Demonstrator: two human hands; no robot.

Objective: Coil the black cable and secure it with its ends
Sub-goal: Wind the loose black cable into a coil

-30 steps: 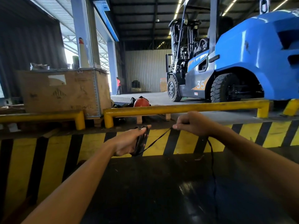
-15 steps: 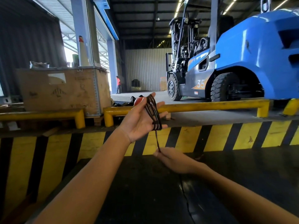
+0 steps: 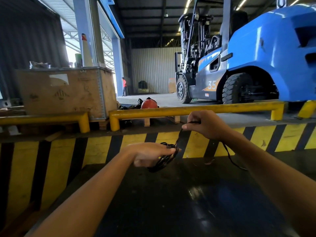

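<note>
Coils of the black cable now hang bunched around the fingers of the left hand, which has turned palm-down and dropped low over the dark glossy tabletop; half a second ago that hand was raised, palm up, with the loops draped open across it. The right hand has swung from below the coil to above and to the right of it, in front of the yellow guard rail. Its fingers are closed in a narrow pinch on the running strand, which stretches taut down to the bundle, while the loose tail drops behind the right wrist and trails onto the table. The left fingers are curled shut through the loops, holding them together.

That swing reads as one more turn being laid on, so the coil is growing and the free length shrinking. A fair stretch of tail still appears unwound, so the tying-off with the ends is not yet due. The blue forklift stands well beyond, clear of the work.
</note>
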